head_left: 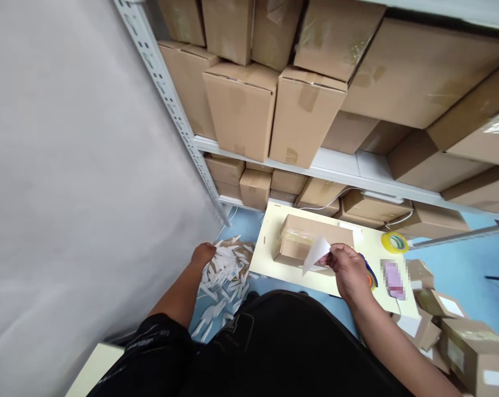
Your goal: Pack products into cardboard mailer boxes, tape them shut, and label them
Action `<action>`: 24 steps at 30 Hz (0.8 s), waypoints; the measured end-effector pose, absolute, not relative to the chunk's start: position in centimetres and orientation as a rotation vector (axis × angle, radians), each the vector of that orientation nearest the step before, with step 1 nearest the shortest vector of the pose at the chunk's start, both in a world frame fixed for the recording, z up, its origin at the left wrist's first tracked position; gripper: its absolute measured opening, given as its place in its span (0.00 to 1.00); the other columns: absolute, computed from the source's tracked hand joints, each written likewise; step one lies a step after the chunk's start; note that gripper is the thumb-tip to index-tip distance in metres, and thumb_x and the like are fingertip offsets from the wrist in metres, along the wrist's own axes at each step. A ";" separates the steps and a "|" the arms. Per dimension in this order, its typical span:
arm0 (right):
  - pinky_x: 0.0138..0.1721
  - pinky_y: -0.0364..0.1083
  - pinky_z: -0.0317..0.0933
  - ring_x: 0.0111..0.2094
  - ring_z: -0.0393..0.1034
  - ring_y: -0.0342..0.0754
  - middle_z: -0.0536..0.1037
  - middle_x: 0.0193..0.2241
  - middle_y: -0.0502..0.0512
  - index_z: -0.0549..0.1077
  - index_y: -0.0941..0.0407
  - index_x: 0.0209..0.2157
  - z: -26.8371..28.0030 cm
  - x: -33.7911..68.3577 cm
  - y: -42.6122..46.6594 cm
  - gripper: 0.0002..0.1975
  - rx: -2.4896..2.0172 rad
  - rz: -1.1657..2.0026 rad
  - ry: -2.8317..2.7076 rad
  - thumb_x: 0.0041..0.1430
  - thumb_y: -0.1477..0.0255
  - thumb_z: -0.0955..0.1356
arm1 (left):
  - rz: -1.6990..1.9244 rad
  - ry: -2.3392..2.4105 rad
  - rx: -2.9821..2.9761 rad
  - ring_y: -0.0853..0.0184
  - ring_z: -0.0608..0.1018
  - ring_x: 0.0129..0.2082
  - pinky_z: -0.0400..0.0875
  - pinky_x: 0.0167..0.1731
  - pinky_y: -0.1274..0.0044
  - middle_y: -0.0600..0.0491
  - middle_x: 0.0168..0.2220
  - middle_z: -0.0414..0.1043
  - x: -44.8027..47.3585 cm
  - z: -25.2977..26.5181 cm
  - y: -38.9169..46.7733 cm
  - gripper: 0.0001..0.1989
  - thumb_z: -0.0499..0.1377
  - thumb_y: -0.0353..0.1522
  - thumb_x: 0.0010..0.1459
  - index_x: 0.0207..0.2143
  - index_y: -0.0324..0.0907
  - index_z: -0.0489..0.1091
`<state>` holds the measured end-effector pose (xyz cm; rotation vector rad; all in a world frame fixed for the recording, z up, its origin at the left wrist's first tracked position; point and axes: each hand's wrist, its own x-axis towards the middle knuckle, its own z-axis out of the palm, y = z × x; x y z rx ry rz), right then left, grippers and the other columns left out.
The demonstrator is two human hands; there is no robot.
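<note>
My right hand [348, 270] pinches a white paper label [316, 255] by its edge. The label hangs curled over the front of a brown cardboard box [293, 251], which is closed with clear tape and lies on a pale yellow table [259, 259]. My left hand [203, 255] is off the table's left side, above a heap of white paper strips [224, 273] on the floor. Its fingers look closed; whatever they hold, if anything, is hidden against the white strips.
A yellow tape roll [395, 242] and a blurred-out pink item [393, 278] are on the table's right. A blue and orange tape tool [372, 275] is partly behind my right hand. Shelves of cardboard boxes [241, 105] stand ahead, a wall [87, 165] left, labelled boxes [472, 342] right.
</note>
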<state>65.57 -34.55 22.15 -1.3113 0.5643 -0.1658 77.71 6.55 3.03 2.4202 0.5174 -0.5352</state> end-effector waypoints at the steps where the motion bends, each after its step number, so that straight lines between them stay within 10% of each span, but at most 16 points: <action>1: 0.30 0.46 0.69 0.23 0.73 0.47 0.78 0.20 0.51 0.77 0.56 0.29 22.0 65.6 -34.4 0.08 -1.307 -0.168 0.569 0.51 0.66 0.75 | -0.524 0.488 2.452 0.54 0.81 0.43 0.71 0.40 0.73 0.43 0.32 0.80 78.3 3.6 6.3 0.04 0.60 0.32 0.52 0.26 0.41 0.73; 12: 0.32 0.46 0.69 0.25 0.74 0.47 0.79 0.24 0.52 0.76 0.55 0.29 20.6 66.5 -34.0 0.12 -1.221 -0.132 0.609 0.50 0.62 0.76 | 0.257 -0.980 2.314 0.61 0.76 0.34 0.68 0.38 0.70 0.51 0.30 0.75 70.7 19.0 -13.2 0.12 0.62 0.42 0.62 0.32 0.43 0.73; 24: 0.40 0.47 0.68 0.30 0.74 0.48 0.80 0.26 0.50 0.77 0.54 0.30 21.4 67.1 -36.9 0.10 -1.321 -0.114 0.432 0.56 0.62 0.73 | 0.456 -1.145 2.538 0.59 0.74 0.33 0.63 0.35 0.67 0.48 0.27 0.71 71.9 22.1 -20.9 0.12 0.56 0.34 0.67 0.29 0.43 0.70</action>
